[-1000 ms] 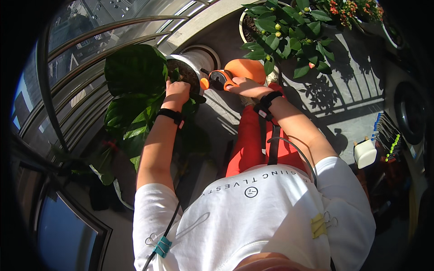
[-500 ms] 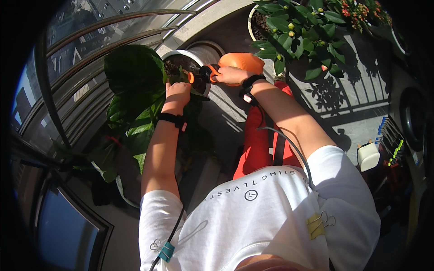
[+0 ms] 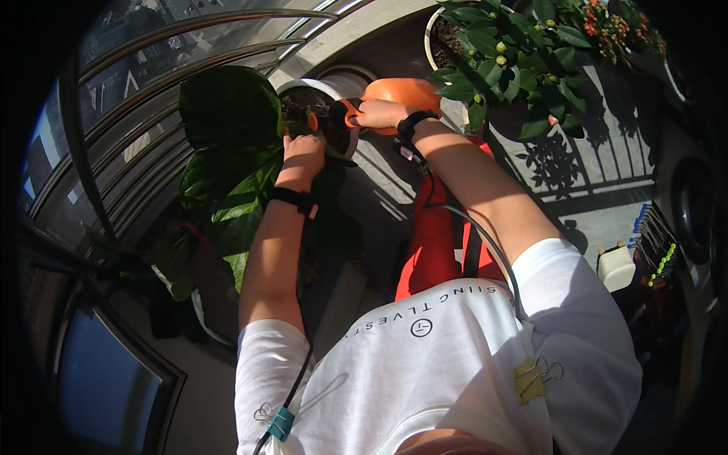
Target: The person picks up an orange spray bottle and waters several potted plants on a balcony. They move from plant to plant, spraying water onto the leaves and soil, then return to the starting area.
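My right hand is closed around the black-and-orange trigger head of an orange spray bottle. The bottle's orange nozzle points left, over the dark soil of a white pot. Just below the nozzle, my left hand is closed, with its fingers at a leaf of the large-leaved green plant. Broad leaves spread to the left of this hand, and a smaller one shows at its right. The fingertips of my left hand are partly hidden. A black band sits on each wrist.
Metal railings run along the left. A potted shrub with buds stands at the far right, beside a plant with red flowers. A small white stool-like object and a blue rack are at right. Cables hang along both arms.
My right hand and the spray bottle have shifted slightly left and away from me, bringing the nozzle further over the pot. My left hand stays at the leaf, almost unmoved.
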`<state>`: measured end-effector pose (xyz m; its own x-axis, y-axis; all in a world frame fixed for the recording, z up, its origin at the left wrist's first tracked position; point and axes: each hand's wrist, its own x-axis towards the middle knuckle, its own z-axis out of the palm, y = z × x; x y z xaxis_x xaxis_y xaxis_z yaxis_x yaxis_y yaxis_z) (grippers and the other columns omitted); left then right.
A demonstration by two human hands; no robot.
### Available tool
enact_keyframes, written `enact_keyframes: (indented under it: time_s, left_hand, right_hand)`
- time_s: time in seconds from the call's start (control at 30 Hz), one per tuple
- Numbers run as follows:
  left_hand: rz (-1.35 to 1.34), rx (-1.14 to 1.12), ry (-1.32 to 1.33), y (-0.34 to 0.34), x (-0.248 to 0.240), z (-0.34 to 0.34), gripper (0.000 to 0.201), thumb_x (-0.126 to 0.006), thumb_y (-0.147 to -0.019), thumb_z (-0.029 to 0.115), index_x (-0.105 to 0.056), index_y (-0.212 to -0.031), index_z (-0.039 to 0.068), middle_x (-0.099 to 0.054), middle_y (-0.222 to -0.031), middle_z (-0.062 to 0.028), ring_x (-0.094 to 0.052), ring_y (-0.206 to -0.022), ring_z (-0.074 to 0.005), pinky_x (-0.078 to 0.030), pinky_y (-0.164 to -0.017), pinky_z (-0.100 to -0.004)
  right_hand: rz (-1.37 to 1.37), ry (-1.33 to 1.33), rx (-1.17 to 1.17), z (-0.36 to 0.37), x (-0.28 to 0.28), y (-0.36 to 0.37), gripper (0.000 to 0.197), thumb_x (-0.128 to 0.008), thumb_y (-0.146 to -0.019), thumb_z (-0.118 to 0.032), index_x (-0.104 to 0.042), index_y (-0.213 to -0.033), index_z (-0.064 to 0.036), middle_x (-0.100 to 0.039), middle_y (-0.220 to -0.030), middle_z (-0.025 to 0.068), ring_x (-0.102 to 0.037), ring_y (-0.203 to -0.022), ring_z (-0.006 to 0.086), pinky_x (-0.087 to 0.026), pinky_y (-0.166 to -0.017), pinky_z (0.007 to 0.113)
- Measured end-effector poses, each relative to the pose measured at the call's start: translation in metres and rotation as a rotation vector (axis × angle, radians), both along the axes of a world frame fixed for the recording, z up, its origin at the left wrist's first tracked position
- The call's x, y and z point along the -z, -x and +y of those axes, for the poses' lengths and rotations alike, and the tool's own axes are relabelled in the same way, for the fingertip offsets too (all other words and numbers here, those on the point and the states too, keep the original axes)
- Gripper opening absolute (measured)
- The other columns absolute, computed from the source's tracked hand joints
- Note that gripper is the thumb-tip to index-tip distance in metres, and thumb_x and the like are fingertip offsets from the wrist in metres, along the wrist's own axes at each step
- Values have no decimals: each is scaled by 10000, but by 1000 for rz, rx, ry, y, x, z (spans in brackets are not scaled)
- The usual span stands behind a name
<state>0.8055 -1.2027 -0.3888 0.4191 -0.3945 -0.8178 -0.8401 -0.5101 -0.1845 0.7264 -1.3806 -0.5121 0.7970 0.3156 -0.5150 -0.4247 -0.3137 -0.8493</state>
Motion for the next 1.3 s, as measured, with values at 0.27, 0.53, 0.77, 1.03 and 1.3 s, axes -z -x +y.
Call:
enact_keyframes:
  time_s: [0.27,0.53,0.77,1.03,1.3]
  left_hand:
    - [-5,40,3,-1,1,4,248,-501,-850,108,-697,-995,155,-694,-985,-62,-638,-1019,-248,-300,-1078,-582]
    - [12,21,11,-3,-2,2,239,-509,-844,100,-690,-985,165,-684,-1023,-53,-622,-1060,-252,-310,-1066,-579]
    - [19,36,-15,-2,-6,-3,271,-490,-865,118,-692,-1036,179,-685,-1037,-48,-623,-1068,-243,-322,-1057,-576]
    - [11,34,-6,-1,-5,0,269,-490,-868,116,-692,-1035,176,-683,-1042,-53,-622,-1067,-253,-340,-1047,-577]
    - [20,-36,34,2,-3,2,223,-529,-827,57,-680,-957,156,-683,-1010,-59,-619,-1065,-265,-286,-1079,-597]
  right_hand:
    - [-21,-11,-80,-3,15,2,490,-501,-874,-414,-680,-949,35,-693,-919,197,-657,-851,339,-488,-756,430]
    - [76,2,-147,-9,17,17,549,-515,-853,-461,-680,-1002,41,-691,-975,219,-658,-913,358,-492,-811,414]
    - [79,30,-152,0,18,32,586,-516,-859,-488,-686,-962,64,-683,-953,245,-656,-909,373,-496,-813,428]
    - [121,-54,-116,4,27,29,542,-539,-858,-460,-665,-965,56,-682,-896,202,-652,-822,324,-484,-720,407]
    - [40,-33,-115,4,20,20,578,-553,-856,-487,-652,-991,66,-678,-914,201,-648,-851,326,-479,-753,401]
